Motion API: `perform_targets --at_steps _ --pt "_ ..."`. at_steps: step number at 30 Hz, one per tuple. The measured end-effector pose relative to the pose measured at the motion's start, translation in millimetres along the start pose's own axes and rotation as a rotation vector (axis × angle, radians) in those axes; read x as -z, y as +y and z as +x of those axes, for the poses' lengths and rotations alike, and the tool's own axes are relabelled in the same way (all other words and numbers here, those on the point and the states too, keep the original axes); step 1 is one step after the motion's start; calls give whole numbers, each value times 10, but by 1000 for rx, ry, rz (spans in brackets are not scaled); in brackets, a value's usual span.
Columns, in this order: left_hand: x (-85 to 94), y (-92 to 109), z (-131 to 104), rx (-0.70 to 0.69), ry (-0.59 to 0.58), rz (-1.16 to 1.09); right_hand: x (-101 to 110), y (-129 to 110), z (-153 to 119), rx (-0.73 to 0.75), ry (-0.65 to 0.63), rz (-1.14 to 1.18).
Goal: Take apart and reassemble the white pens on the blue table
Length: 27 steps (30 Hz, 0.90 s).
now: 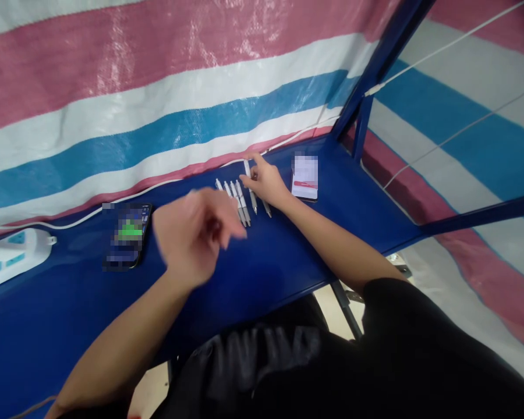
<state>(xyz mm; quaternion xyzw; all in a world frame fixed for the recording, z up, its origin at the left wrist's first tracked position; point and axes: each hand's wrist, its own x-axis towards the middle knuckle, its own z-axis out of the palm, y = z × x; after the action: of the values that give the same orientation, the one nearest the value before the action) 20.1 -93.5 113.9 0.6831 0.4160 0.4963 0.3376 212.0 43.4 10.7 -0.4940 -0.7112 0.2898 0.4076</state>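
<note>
Several white-and-grey pens (241, 196) lie side by side on the blue table. My right hand (266, 181) is at the right of this row, its thumb and fingers closed around another white pen (252, 202), whose tip points toward me. One more pen (266, 209) lies partly hidden under that hand. Nearer to me, my left hand (192, 235) hovers above the table, just left of the row. It is smeared by motion with its fingers bent, and it partly covers the nearest pens; whether it holds anything does not show.
A phone (128, 235) with a lit screen lies at the left, beyond it a white power strip (15, 256). Another phone (304, 177) with a light screen rests at the right. A white cable (85, 220) runs along the back, below the striped sheet (157, 134). Blue frame posts (361, 125) rise at the right.
</note>
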Motion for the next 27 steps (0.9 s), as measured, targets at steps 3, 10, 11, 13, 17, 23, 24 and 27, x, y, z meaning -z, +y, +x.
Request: perform_targets --at_steps 3,10,11,13,17,23,24,27 --pt "-154 -467 312 47 161 81 11 0 9 35 -19 -21" --pt "-366 -1163 474 182 -99 665 48 20 -34 18 -7 -64" --pt "-390 -1150 486 194 -117 725 52 31 -40 25 3 -63" --pt "-434 -1110 531 240 -160 822 60 58 -45 30 16 -64" --pt "-514 -1111 622 242 -215 926 80 99 -33 22 -18 -67" --pt "-575 -1237 658 237 -133 872 109 70 -52 1 1 -35" --pt "-558 -1245 669 243 -117 820 115 63 -58 -7 4 -30" --pt "-433 -1230 728 218 -49 632 126 55 -71 -24 29 -28"
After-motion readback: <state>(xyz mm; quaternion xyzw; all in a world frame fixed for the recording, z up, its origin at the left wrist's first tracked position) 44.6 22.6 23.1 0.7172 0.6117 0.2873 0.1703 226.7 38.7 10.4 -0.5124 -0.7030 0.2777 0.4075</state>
